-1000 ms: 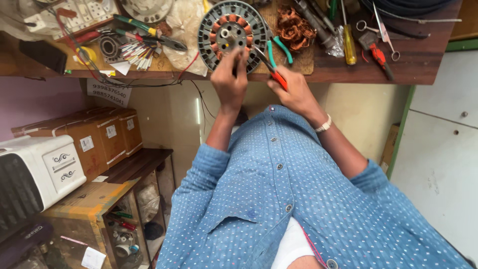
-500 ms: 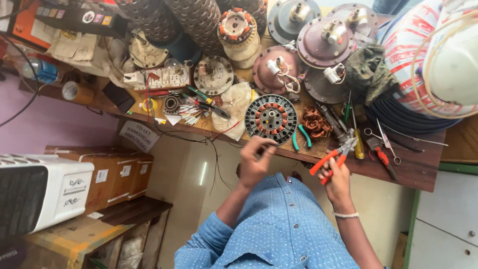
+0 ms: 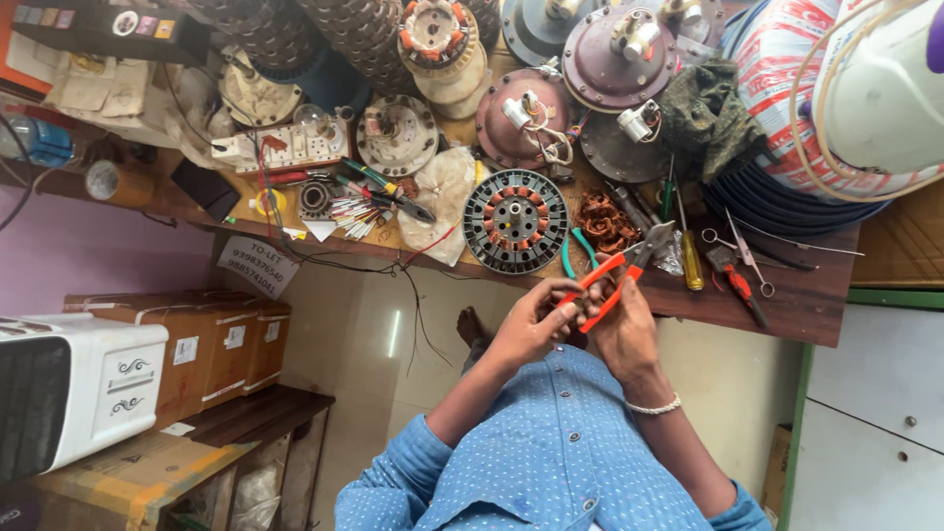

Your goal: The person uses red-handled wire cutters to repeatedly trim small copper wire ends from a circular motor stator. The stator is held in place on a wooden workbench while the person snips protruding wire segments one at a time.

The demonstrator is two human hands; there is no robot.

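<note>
My right hand (image 3: 624,332), a white bracelet at its wrist, is closed around orange-handled pliers (image 3: 618,273) whose jaws point up over the bench edge. My left hand (image 3: 531,324) sits just beside it, fingertips pinched at the pliers' handles; whether it holds something small I cannot tell. Both hands hover in front of the wooden workbench (image 3: 806,305), just below a round fan stator (image 3: 514,221) with dark slots and copper windings that lies flat on the bench. My blue dotted shirt fills the bottom of the view.
On the bench lie a pile of copper wire (image 3: 605,221), green-handled pliers (image 3: 575,251), a yellow screwdriver (image 3: 691,261), scissors (image 3: 749,258), red-handled cutters (image 3: 739,287) and several fan motor housings (image 3: 615,54). Cardboard boxes (image 3: 197,344) and a white appliance (image 3: 69,383) stand left, a white cabinet (image 3: 875,413) right.
My left hand has come off the stator and drawn back to the pliers. My right hand has raised the pliers. The view has pulled back from the bench.
</note>
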